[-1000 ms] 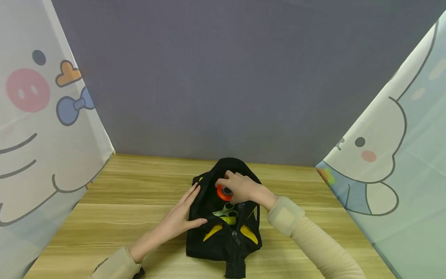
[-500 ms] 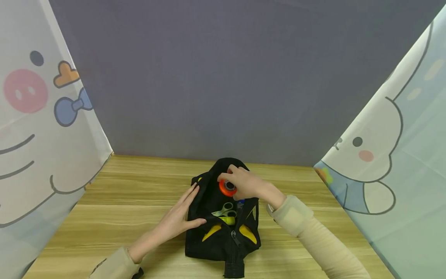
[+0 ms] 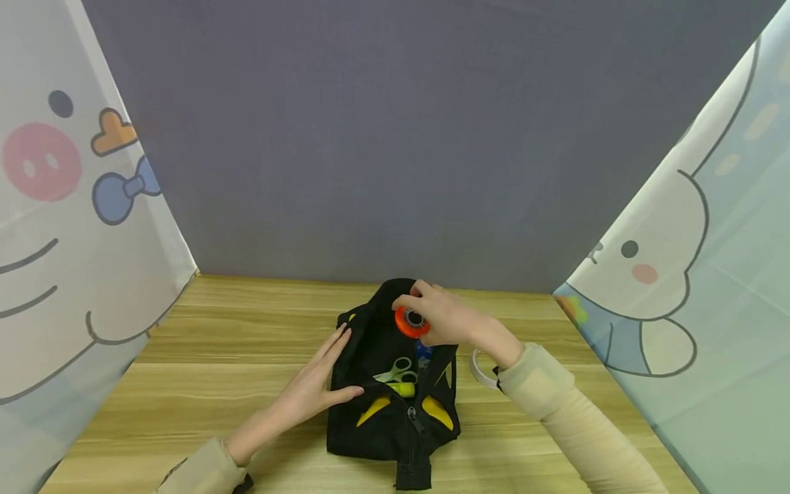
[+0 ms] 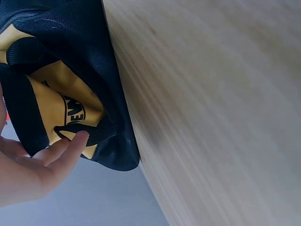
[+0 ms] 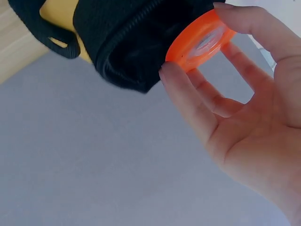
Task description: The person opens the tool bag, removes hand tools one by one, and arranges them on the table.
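Note:
A black tool bag with yellow patches (image 3: pixel 370 442) lies unzipped on the table, its mouth facing up. My left hand (image 3: pixel 315 387) rests on its left side, fingers straight and spread, the thumb at the near rim; the left wrist view shows fingertips against a yellow outer pocket (image 4: pixel 70 89). My right hand (image 3: pixel 450 317) pinches a round orange reel with a dark centre (image 3: pixel 408 331) at the bag's far opening. Seen in the right wrist view, thumb and fingers hold the orange reel (image 5: pixel 188 44) by its rim. Inside the bag lie green-handled scissors (image 3: pixel 398 372), a yellow item (image 3: pixel 402 390) and a blue item (image 3: pixel 423 351).
A white ring, like a tape roll (image 3: pixel 478 374), lies on the wooden table (image 3: pixel 259 322) right of the bag, partly behind my right sleeve (image 3: pixel 555 394). A grey panel (image 3: pixel 370 137) rises behind the table. Cartoon-printed panels (image 3: pixel 654 288) stand at both sides.
My right hand has moved up and to the right with the orange reel. The blue item and the white ring have come into fuller view. The left hand stays on the bag.

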Action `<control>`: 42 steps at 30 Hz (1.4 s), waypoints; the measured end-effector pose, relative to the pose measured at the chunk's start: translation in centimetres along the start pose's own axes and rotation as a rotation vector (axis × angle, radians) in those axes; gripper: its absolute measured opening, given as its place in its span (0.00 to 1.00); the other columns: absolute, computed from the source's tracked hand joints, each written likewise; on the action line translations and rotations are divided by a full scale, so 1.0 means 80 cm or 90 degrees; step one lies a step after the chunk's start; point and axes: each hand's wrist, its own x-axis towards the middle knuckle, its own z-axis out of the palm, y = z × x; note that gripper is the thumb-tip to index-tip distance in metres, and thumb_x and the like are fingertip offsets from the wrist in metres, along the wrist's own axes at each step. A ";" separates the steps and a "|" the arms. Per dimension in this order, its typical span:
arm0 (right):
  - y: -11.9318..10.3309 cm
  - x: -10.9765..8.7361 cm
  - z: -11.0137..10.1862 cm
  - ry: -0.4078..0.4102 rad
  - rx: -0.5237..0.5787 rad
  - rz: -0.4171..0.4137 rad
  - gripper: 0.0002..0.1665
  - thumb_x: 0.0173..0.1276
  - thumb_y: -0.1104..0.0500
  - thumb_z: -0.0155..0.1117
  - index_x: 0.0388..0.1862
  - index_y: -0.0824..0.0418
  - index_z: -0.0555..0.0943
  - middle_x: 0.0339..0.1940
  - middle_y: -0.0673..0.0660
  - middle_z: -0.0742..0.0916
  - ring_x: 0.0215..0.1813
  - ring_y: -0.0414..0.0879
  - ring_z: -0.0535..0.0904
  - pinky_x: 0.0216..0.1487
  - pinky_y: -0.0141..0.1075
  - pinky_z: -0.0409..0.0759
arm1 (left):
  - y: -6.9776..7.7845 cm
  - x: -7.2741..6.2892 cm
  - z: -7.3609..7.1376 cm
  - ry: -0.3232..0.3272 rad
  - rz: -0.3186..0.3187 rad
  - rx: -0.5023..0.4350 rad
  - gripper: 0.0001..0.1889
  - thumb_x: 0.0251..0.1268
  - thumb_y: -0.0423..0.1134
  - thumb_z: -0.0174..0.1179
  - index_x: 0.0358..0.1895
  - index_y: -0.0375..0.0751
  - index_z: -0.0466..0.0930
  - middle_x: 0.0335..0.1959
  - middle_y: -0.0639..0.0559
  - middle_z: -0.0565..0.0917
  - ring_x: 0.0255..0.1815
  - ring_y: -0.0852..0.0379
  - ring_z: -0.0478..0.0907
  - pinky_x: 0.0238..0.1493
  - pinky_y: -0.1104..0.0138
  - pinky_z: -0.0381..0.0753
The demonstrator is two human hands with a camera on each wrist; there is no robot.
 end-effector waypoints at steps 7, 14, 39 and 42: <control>0.004 -0.010 -0.012 0.005 -0.016 0.018 0.40 0.55 0.62 0.77 0.67 0.47 0.74 0.56 0.58 0.76 0.46 0.51 0.73 0.45 0.42 0.78 | -0.001 0.000 0.001 0.012 0.012 0.012 0.52 0.59 0.57 0.69 0.81 0.48 0.47 0.82 0.42 0.51 0.77 0.36 0.61 0.62 0.42 0.75; 0.012 -0.022 -0.023 0.029 -0.026 0.036 0.41 0.54 0.62 0.77 0.67 0.47 0.74 0.57 0.58 0.77 0.47 0.51 0.76 0.34 0.39 0.75 | 0.000 0.001 0.001 0.010 0.006 0.016 0.52 0.59 0.57 0.68 0.81 0.47 0.47 0.82 0.44 0.50 0.77 0.37 0.61 0.62 0.43 0.75; 0.073 -0.067 -0.026 0.080 0.027 0.101 0.39 0.52 0.65 0.74 0.65 0.50 0.75 0.58 0.63 0.78 0.49 0.58 0.79 0.36 0.45 0.80 | 0.000 0.001 0.003 0.010 0.003 0.014 0.52 0.59 0.56 0.69 0.81 0.48 0.47 0.81 0.41 0.51 0.76 0.34 0.62 0.60 0.40 0.75; 0.080 -0.071 -0.021 0.077 0.034 0.105 0.38 0.53 0.65 0.75 0.65 0.52 0.75 0.57 0.64 0.78 0.48 0.58 0.78 0.37 0.46 0.80 | 0.000 0.002 0.003 0.008 0.003 0.014 0.52 0.60 0.56 0.68 0.81 0.48 0.47 0.81 0.41 0.51 0.76 0.34 0.62 0.61 0.40 0.75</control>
